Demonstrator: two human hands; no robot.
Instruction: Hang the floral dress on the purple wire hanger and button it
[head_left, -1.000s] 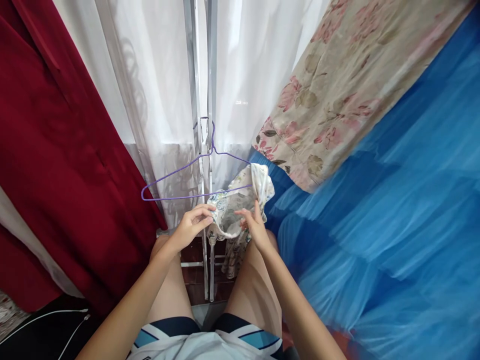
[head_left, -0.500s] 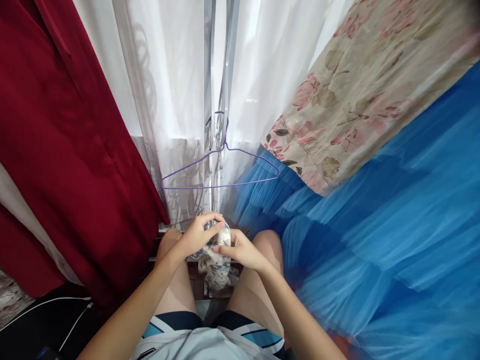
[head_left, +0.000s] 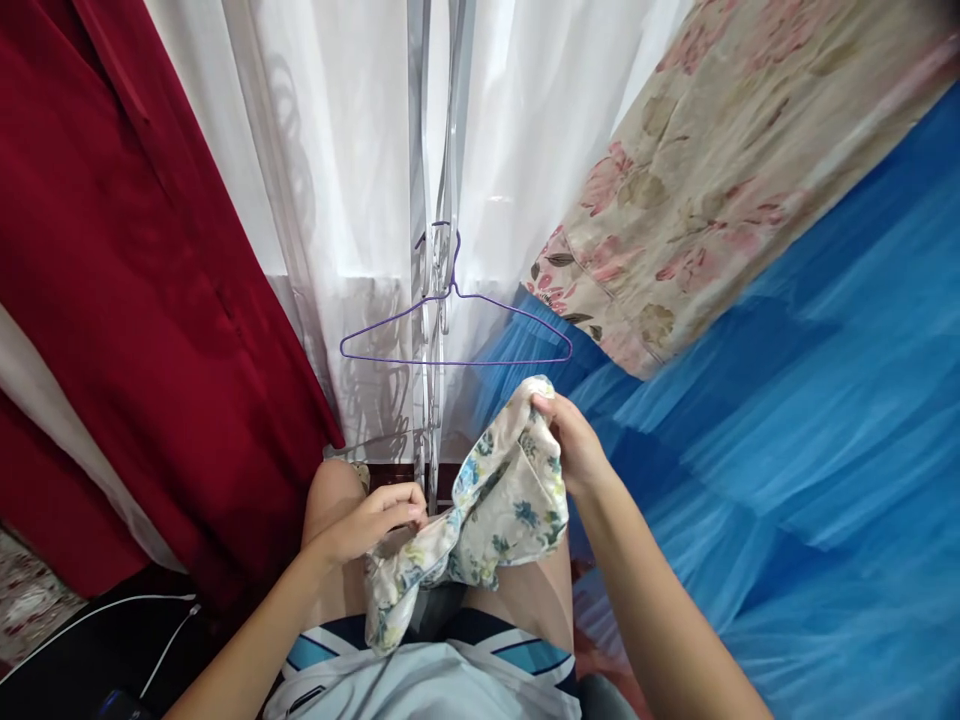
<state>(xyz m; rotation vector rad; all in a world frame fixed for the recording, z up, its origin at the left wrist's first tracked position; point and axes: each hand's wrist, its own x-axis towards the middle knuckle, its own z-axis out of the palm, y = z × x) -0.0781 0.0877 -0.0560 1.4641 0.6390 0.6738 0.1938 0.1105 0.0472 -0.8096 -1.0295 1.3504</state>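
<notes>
A white cloth piece with blue and yellow flowers [head_left: 517,500] is spread above my lap, narrowed in the middle and slanting up to the right. My right hand [head_left: 577,440] pinches its upper right corner between thumb and fingers. At the narrow middle my left hand [head_left: 386,518] has its fingers curled on the cloth's edge; the fingertips are partly hidden. The cloth's lower left end hangs over my thigh. Just beyond the cloth, a purple wire hanger [head_left: 456,362] hangs bare from a metal rack [head_left: 435,180].
A red curtain [head_left: 150,300] hangs at left, a white curtain [head_left: 345,150] behind the rack. On the right are a beige flowered fabric [head_left: 660,230] and blue tulle [head_left: 750,480]. White cables [head_left: 97,603] lie over a dark surface at lower left.
The bunched cloth has been opened out and raised. My right hand moved up and right with its corner; my left hand moved slightly down and left. The hanger swung a little right.
</notes>
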